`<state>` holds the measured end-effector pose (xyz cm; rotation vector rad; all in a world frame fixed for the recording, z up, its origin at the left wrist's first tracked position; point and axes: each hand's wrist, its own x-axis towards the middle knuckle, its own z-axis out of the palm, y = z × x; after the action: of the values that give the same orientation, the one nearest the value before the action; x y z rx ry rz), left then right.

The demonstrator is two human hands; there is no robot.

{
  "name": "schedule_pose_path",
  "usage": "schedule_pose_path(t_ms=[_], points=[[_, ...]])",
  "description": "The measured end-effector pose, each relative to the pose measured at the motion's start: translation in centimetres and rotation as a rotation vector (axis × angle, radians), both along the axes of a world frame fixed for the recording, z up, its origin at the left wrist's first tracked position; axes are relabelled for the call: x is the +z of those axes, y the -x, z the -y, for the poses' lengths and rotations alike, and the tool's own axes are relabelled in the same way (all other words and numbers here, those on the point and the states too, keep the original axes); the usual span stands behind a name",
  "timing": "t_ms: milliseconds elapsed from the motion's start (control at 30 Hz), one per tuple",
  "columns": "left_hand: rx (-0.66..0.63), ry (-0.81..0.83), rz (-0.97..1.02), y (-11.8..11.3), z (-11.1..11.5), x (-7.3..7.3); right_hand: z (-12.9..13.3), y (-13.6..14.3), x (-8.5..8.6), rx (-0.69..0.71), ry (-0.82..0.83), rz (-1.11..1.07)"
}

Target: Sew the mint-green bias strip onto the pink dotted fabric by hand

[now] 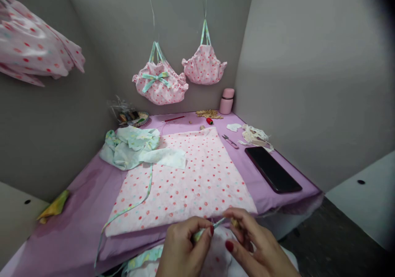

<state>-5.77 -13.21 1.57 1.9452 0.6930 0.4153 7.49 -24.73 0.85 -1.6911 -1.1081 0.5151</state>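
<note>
My left hand pinches a narrow green floral fabric strip between thumb and forefinger. The strip runs across to my right hand, whose curled fingers hold its other side, thumb apart. A small tan-yellow piece shows among the right fingers; its kind is unclear. Beneath both hands, in the lap, lies pink dotted fabric with a green floral edge. Just beyond them a flat pink dotted cloth is spread on the table. A long thin green cord trails over its left side and down the table's front.
Pale green fabric lies crumpled at left. Thread snips, a black phone and lace scraps are at right. Behind are red thread, a pink flask and a basket. Two pink dotted garments hang above.
</note>
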Motion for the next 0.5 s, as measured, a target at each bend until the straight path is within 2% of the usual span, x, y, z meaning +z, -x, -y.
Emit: schedule_pose_path(t_ms=[100,233,500], points=[[0.026,0.039,0.014,0.1,-0.1,-0.3,0.2,1.1,-0.7,-0.094,-0.045,0.022],[0.030,0.097,0.028,0.1,0.0,-0.5,0.0,1.5,-1.1,-0.015,-0.031,0.017],[0.034,0.201,0.074,0.2,0.0,-0.1,-0.6,1.0,-0.5,0.143,-0.040,0.153]])
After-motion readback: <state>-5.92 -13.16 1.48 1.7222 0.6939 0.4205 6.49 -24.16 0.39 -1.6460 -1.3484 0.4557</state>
